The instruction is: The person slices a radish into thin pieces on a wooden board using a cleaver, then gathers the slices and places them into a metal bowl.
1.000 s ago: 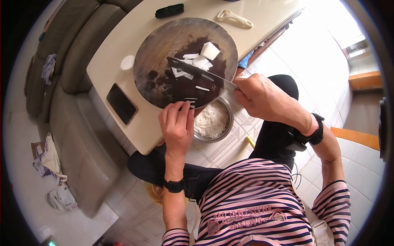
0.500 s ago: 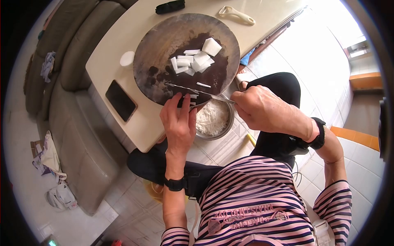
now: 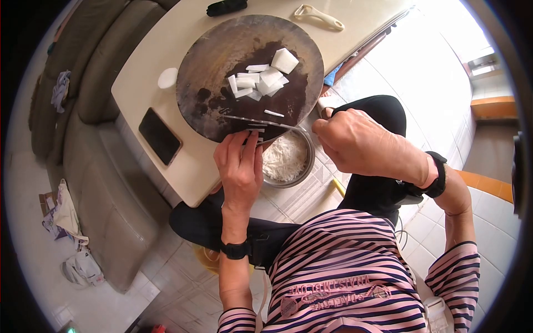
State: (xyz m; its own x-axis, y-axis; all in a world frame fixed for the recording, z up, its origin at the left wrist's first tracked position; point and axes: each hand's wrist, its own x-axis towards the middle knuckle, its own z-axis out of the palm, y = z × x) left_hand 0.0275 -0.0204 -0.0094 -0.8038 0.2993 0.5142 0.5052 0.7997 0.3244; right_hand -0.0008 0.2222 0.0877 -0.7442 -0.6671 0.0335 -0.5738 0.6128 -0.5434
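My right hand (image 3: 355, 143) is closed around the handle of a knife, hidden in the fist. The knife's thin blade (image 3: 261, 120) lies across the near part of a round, dark-stained chopping board (image 3: 202, 61). Just on the near side of the blade, my left hand (image 3: 240, 164) has its fingertips bunched on thin white radish strips (image 3: 256, 130) at the board's edge. Farther back on the board sits a pile of white radish pieces (image 3: 269, 77), with one thick chunk (image 3: 285, 60). A lone strip (image 3: 273, 113) lies beyond the blade.
Below the board's near edge, a metal bowl (image 3: 311, 158) holds white shreds. On the cream table (image 3: 133, 91) are a phone (image 3: 160, 136), a white round slice (image 3: 167, 78), a peeler (image 3: 319, 17) and a dark object (image 3: 226, 7). A grey sofa (image 3: 105, 183) stands at left.
The right fist has shifted slightly, and the blade sits at a slightly different angle. My left fingertips stay at the strips. The whole view has moved a little.
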